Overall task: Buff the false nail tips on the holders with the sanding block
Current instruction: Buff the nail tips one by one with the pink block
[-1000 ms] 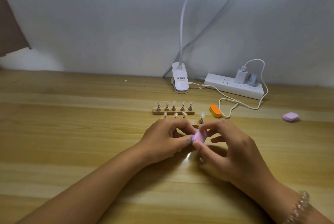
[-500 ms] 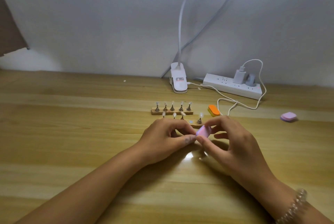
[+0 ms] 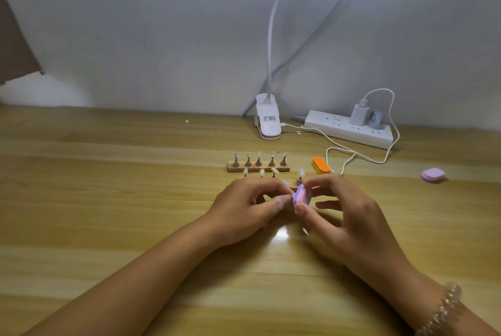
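My right hand (image 3: 344,216) pinches a small pink sanding block (image 3: 301,195) between thumb and fingers, tilted on edge. My left hand (image 3: 249,205) has its fingers curled right beside the block and seems to pinch a nail holder, which the fingers hide. Behind the hands a wooden bar (image 3: 257,169) carries several metal holders with clear nail tips. A second row of nail tips (image 3: 261,172) pokes up just behind my left knuckles, and a single holder with a tip (image 3: 300,177) stands behind the block.
An orange sanding block (image 3: 321,165) lies right of the bar. Another pink block (image 3: 433,174) rests far right. A white lamp clamp (image 3: 268,121), a power strip (image 3: 349,129) and a looping white cable (image 3: 352,155) sit by the wall.
The pink block has tipped from flat-facing to more on edge and shifted slightly up and right in my right hand. My left hand has stayed put.
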